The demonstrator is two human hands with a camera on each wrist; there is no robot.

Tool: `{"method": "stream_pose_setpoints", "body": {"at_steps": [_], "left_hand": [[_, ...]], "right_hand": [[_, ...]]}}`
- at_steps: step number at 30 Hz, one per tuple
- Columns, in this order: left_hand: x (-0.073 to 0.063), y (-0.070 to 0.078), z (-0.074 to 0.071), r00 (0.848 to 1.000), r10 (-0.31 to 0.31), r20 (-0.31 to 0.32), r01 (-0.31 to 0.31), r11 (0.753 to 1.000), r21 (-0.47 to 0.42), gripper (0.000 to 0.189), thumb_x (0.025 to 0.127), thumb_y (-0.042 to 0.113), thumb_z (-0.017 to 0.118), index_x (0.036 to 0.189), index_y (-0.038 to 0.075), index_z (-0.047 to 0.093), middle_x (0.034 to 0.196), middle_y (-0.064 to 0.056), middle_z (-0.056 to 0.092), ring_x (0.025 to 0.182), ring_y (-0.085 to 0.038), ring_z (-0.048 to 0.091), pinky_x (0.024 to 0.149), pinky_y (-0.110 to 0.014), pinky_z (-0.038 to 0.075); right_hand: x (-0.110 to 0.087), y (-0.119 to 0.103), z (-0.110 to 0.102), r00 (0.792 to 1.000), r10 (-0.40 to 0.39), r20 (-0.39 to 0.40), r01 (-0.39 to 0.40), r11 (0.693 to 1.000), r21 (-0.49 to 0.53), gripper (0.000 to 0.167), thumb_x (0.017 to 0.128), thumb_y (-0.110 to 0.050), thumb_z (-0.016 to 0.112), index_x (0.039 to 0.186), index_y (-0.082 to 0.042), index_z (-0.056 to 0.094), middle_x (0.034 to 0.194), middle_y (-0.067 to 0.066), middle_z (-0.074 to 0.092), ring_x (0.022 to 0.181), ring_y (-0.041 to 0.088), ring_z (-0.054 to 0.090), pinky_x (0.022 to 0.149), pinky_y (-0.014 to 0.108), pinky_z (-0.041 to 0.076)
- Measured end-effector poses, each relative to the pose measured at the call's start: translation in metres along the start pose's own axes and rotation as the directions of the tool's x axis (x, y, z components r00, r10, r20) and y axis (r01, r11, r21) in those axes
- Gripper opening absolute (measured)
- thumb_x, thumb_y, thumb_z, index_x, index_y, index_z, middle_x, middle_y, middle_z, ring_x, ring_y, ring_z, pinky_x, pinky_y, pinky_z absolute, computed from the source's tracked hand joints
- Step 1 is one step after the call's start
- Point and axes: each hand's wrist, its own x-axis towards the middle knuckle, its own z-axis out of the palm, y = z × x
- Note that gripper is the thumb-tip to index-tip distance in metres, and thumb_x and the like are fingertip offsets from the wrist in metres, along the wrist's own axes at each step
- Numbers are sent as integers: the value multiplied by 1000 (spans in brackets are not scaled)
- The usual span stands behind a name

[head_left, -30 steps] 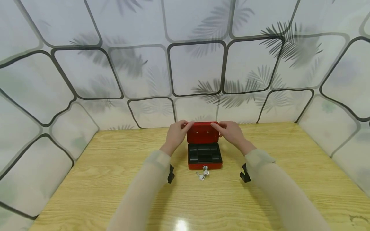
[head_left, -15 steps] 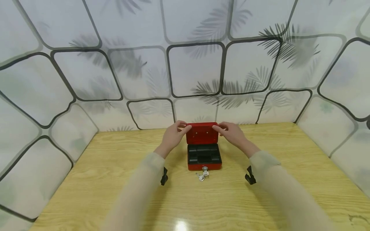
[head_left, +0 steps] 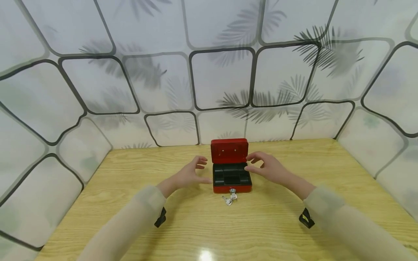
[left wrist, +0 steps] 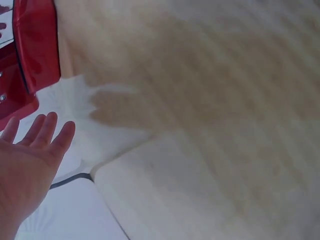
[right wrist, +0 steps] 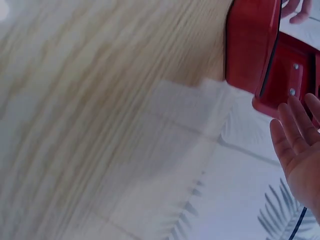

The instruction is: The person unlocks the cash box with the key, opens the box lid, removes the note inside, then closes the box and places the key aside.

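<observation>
A red cash box (head_left: 232, 189) stands on the table with its lid (head_left: 229, 151) raised upright at the back. Its black inner tray (head_left: 230, 174) shows from above. Two small keys (head_left: 228, 201) hang at the lock on the box's front. To the left of the box is my left hand (head_left: 189, 174), thumb and fingers spread apart, holding nothing. My right hand (head_left: 267, 167) is at the box's right side, its fingertips close to the lid's lower right corner and the tray's edge. In both wrist views, the fingers are extended beside the red metal.
The wood-grain table (head_left: 130, 188) extends around the box on all sides. Behind it rises a pale wall covering (head_left: 225, 79) with dark rounded outlines and leaf patterns. Black wrist straps (head_left: 160, 217) hang below both sleeves.
Both hands have left the lid's top corners and moved down and outward to the sides of the box. The lid stays raised, and the box has not moved.
</observation>
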Motion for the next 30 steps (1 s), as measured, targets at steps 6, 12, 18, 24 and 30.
{"method": "stream_pose_setpoints", "body": {"at_steps": [6,12,18,24,30], "left_hand": [[0,-3,7,995,21,96,-15,998,-60,86,78,12,84,143,4,29,144,-24,37,132,-40,39,106,-49,35],[6,-1,12,989,8,149,-4,1000,-25,90,78,13,83,147,10,25,146,-21,36,134,-39,37,110,-49,30],[12,0,16,987,2,159,-10,999,46,93,77,17,84,148,9,23,147,-20,37,134,-37,37,112,-50,26],[13,0,19,987,-14,157,1,997,80,93,75,19,86,146,8,26,144,-20,41,135,-36,36,112,-49,24],[12,2,19,990,-19,143,9,998,68,91,75,16,86,144,7,27,144,-19,41,134,-35,37,112,-49,25]], "right_hand": [[6,-9,18,990,-136,27,136,991,11,35,87,-18,75,115,0,63,109,13,65,96,30,59,72,37,50],[17,-14,32,978,-177,107,182,983,-35,33,87,-18,75,115,-3,66,107,9,67,93,23,62,76,36,52],[25,-16,45,971,-146,187,165,982,-90,26,89,-18,72,113,-8,67,107,2,68,97,19,63,87,40,51],[26,-12,50,960,-158,232,187,977,-107,20,90,-14,71,109,-8,69,105,1,69,97,19,64,87,39,52],[27,-11,51,959,-176,223,203,974,-103,15,89,-11,71,104,-9,72,101,0,70,94,18,64,85,38,52]]}}
